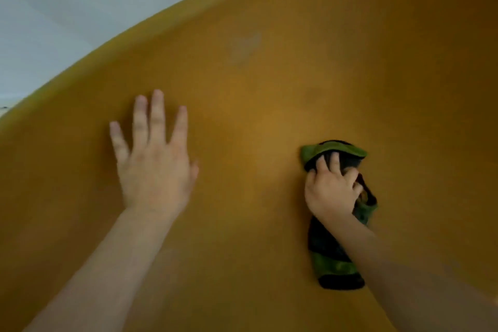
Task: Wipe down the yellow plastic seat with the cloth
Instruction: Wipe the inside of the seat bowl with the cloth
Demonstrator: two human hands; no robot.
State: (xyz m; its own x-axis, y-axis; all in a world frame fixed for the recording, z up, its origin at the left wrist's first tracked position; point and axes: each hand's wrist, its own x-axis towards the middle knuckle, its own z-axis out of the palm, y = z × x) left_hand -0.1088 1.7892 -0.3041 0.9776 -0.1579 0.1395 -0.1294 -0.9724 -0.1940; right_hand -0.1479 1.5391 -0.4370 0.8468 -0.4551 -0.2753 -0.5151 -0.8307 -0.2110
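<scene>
Head view, one frame, entries from left to right.

1. Pale grey-white surface (54, 8). Upper left corner of the frame, behind the curved rim of the seat. Blurred; what it is cannot be told.

2. Left forearm (107, 264). Bare, entering from the lower left corner and rising toward centre left.

3. Left grip (153, 170). A bare hand, centre left. Fingers (157, 116) straight and spread, pointing to the top of the frame. Palm down, lying flat on the seat. Holds nothing. Well apart from the cloth.

4. Yellow plastic seat (269, 121). Fills nearly the whole frame; its rim sweeps in an arc from the left edge to the top right. Matt, ochre in this light. A pale smudge (244, 46) sits at upper centre. A faint darker mark (312, 94) sits right of centre, above the cloth.

5. Cloth (334, 149). Green and black, bunched, right of centre, lying on the seat. A green fold shows just beyond the fingertips of the right grip, toward the top of the frame. A long tail runs down the frame beneath the wrist and ends in a black edge, lower right of centre, beside the forearm.

6. Right grip (331, 191). A bare hand, right of centre, on top of the upper part of the cloth. Fingers curled into the fabric, clutching it against the seat.

7. Right forearm (404, 277). Bare, entering from the lower right corner, lying over the tail of the cloth.
</scene>
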